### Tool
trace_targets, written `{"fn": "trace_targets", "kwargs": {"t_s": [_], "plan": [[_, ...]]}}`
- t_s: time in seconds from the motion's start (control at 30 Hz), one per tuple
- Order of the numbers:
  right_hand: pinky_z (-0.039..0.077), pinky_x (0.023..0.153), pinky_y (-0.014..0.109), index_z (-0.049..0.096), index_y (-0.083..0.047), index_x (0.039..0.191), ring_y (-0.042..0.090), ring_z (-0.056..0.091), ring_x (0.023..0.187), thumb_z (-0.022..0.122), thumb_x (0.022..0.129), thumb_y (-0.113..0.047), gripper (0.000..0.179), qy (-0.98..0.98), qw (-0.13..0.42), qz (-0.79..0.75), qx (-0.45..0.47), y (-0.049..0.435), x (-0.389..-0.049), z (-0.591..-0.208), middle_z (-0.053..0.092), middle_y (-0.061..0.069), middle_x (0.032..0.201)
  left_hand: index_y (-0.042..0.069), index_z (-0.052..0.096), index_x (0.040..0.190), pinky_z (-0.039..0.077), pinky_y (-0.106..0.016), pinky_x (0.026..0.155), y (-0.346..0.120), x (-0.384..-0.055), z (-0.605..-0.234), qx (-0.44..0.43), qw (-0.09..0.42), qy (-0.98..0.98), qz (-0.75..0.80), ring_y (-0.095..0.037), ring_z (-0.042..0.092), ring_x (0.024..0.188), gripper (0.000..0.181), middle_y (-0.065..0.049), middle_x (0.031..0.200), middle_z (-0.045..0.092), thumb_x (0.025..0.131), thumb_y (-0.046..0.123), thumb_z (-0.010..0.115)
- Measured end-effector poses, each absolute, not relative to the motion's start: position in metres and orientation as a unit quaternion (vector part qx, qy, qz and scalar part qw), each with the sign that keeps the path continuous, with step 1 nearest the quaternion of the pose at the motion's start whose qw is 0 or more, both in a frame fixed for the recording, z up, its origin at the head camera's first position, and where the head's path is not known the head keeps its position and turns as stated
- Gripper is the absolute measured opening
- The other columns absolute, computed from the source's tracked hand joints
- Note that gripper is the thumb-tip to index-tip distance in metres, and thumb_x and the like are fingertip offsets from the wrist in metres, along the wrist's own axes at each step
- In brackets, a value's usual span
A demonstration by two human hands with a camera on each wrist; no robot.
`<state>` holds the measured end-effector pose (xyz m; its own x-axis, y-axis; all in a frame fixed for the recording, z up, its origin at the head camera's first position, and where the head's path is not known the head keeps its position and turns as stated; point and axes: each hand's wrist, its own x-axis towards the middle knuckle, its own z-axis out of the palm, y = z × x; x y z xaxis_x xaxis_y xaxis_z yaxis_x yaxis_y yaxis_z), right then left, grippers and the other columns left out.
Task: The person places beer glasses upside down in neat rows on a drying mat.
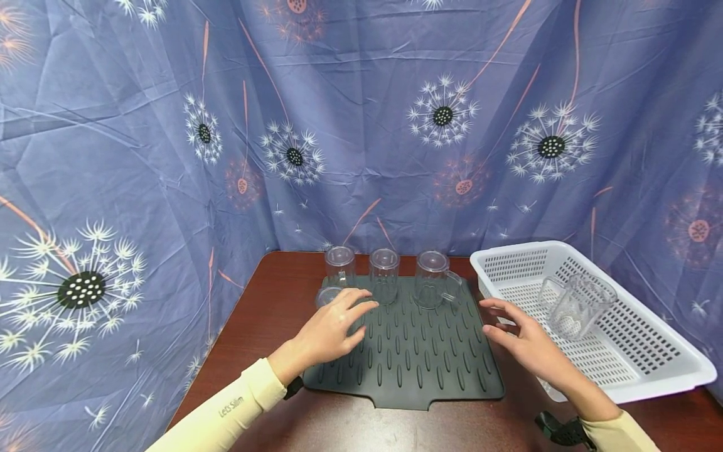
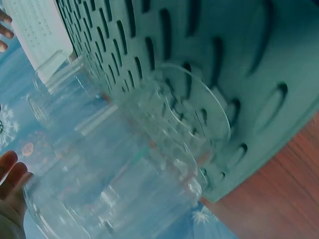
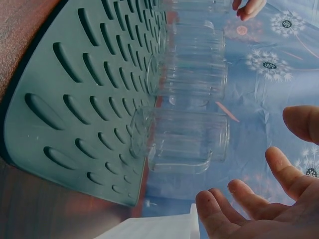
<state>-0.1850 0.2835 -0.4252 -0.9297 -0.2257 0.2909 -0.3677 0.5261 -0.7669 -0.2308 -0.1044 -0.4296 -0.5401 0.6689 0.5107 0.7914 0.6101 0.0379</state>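
Note:
My left hand (image 1: 330,326) hovers over the left part of a dark ribbed drying mat (image 1: 418,351), fingers spread and relaxed. Partly hidden beneath it is an upside-down clear glass mug (image 1: 324,297); the left wrist view shows the fingertips (image 2: 12,172) beside that mug's raised base. Behind it, a row holds a left mug (image 1: 340,262), a middle mug (image 1: 384,276) and a right mug (image 1: 432,279) with its handle to the right, all rim down. My right hand (image 1: 531,345), loosely bent and holding nothing, is between the mat's right edge and a white basket (image 1: 508,254).
Inside the basket another clear glass mug (image 1: 582,307) leans on its side, handle to the left. Mat and basket rest on a brown wooden table (image 1: 254,301). A blue dandelion-print curtain (image 1: 361,125) hangs behind and along the left side.

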Motion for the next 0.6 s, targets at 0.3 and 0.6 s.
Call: {"fn": "trace_targets", "kwargs": {"t_s": [0.3, 0.6], "plan": [[0.052, 0.087, 0.017, 0.054, -0.011, 0.14, -0.017, 0.048, 0.113, 0.066, 0.099, -0.019, 0.043, -0.876, 0.071, 0.45, 0.16, 0.289, -0.187, -0.423, 0.052, 0.017, 0.144, 0.017, 0.058, 0.138, 0.053, -0.034, 0.097, -0.086, -0.221, -0.437, -0.435, 0.187, -0.868, -0.148, -0.02, 0.049, 0.134, 0.048, -0.006, 0.144, 0.05, 0.092, 0.018, 0.071], [0.05, 0.085, 0.016, 0.053, -0.009, 0.142, -0.016, 0.047, 0.11, 0.066, 0.099, -0.021, 0.046, -0.884, 0.071, 0.438, 0.146, 0.296, -0.189, -0.416, 0.051, 0.016, 0.145, 0.019, 0.053, 0.144, 0.051, -0.036, 0.101, -0.075, -0.211, -0.444, -0.437, 0.114, -0.879, -0.153, -0.023, 0.048, 0.136, 0.051, -0.007, 0.151, 0.044, 0.096, 0.026, 0.068]]}}
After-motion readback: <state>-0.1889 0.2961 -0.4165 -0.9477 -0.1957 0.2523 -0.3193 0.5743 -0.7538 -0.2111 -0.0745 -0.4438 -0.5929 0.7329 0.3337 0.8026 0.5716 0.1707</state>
